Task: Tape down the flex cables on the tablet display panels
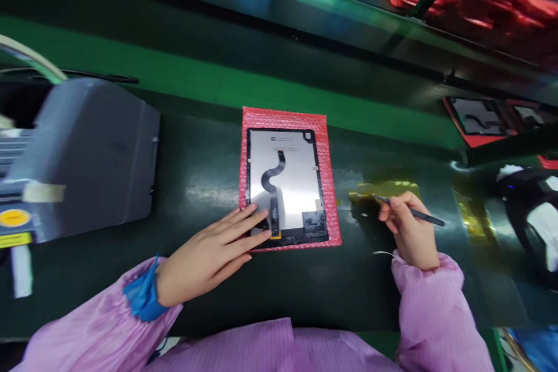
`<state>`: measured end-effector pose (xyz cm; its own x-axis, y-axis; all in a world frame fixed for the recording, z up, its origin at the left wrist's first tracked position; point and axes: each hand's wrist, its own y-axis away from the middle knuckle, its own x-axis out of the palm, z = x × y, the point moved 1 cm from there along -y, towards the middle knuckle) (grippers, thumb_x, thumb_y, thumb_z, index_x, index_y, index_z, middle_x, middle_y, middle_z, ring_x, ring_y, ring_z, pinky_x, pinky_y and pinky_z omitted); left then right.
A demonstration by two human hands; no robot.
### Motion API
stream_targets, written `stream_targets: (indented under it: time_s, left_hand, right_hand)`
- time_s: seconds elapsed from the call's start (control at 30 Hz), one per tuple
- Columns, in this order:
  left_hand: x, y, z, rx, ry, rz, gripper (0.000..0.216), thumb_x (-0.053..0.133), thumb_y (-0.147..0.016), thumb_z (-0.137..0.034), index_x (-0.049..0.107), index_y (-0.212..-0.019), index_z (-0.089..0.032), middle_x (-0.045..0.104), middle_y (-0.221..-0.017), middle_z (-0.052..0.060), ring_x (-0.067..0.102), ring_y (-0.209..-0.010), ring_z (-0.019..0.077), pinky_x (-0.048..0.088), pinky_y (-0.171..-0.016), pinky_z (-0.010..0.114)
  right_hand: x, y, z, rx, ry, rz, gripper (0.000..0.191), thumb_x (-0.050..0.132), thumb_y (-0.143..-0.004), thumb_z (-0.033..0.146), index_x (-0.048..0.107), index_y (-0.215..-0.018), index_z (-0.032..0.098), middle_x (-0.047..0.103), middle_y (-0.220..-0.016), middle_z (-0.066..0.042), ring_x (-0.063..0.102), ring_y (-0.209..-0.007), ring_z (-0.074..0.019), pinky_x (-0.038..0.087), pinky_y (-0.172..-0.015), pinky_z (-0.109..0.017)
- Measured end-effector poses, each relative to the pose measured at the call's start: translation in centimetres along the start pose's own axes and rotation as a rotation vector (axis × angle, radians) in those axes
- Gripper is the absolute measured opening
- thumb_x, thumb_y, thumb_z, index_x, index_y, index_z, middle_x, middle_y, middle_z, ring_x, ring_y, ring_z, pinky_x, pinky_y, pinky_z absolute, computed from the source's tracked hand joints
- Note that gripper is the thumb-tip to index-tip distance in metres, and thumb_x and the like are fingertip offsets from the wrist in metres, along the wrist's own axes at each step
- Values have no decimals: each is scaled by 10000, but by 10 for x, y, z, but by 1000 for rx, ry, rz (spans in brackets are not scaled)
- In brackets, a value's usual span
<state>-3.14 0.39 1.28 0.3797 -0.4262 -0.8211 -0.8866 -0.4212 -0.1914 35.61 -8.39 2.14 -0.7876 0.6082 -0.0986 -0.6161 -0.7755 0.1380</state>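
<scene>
A tablet screen panel [296, 186], its silvery back facing up, lies on a red bubble-wrap bag [285, 118] in the middle of the bench. A wavy black flex cable [274, 173] runs down the panel. My left hand [218, 247] rests flat with fingers stretched over the panel's lower left corner. Off to the right, my right hand [407, 226] pinches black tweezers [424, 218]. Their tips are at a strip of yellow transparent tape [392, 189] on the bench surface. Whether the tips grip the tape I cannot tell.
A grey machine [100, 157] stands at the left. Farther right lie more yellow film [473, 209] and a black-and-white object [534, 203]. Another panel [477, 116] on red wrap sits at the back right. Red bags [483, 3] fill the shelf above.
</scene>
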Motion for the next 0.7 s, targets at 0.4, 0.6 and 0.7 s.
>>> stream_targets:
  time_s: [0.4,0.6,0.7]
  left_hand:
    - [-47,140,9,-606,911,-152,1061,278,-886,-916,524,-1494,-82,592,-1445,324,655,-1294,402,571,-1013,555]
    - [-61,142,5,-559,871,-408,523,296,-1121,-467,785,-1164,-286,763,-1293,24,732,-1185,257,613,-984,421]
    - [-63,110,-6,-397,738,-223,488,266,-1141,-386,734,-1273,-333,741,-1331,-31,706,-1223,205,573,-1068,385]
  right_hand:
    - [-20,0,-19,35,100,-76,432,944,-522,566,619,-599,293,578,-632,-75,566,-518,-232,228,-403,-334]
    - [-2,12,3,48,57,-95,394,967,-572,471,631,-627,274,586,-597,-61,547,-524,-182,291,-431,-342]
    - [10,20,8,55,22,-81,402,968,-583,457,622,-638,262,578,-592,-32,508,-506,-162,299,-436,-333]
